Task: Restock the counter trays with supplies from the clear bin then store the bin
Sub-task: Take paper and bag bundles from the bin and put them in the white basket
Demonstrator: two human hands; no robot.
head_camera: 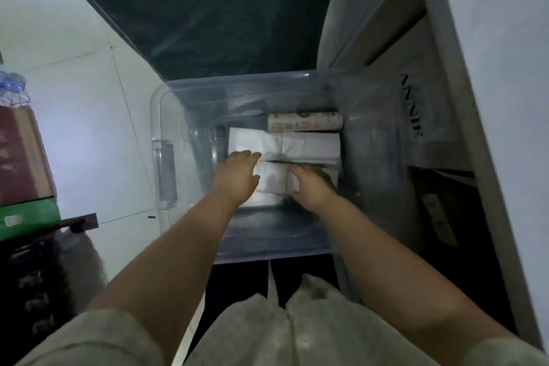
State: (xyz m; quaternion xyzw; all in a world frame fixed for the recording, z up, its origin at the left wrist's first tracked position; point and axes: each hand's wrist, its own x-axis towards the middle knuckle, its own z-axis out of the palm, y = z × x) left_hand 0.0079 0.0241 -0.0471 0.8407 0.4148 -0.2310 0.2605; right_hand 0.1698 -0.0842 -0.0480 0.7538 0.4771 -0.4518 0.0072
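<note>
Both hands [237, 175] [312, 187] inside clear bin [166, 157], grip seemingly clamped on white packets [273, 178], walls close

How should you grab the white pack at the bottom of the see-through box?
Probably by its two short ends, coming straight down from above. The white pack lies flat, other packs crowd its far side, and the clear bin walls block side reaches. The left hand and right hand already flank it.

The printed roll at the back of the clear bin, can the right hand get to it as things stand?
Probably yes. The printed roll lies uncovered just beyond the white packs, the clear bin has no lid, and the right hand is already inside.
</note>
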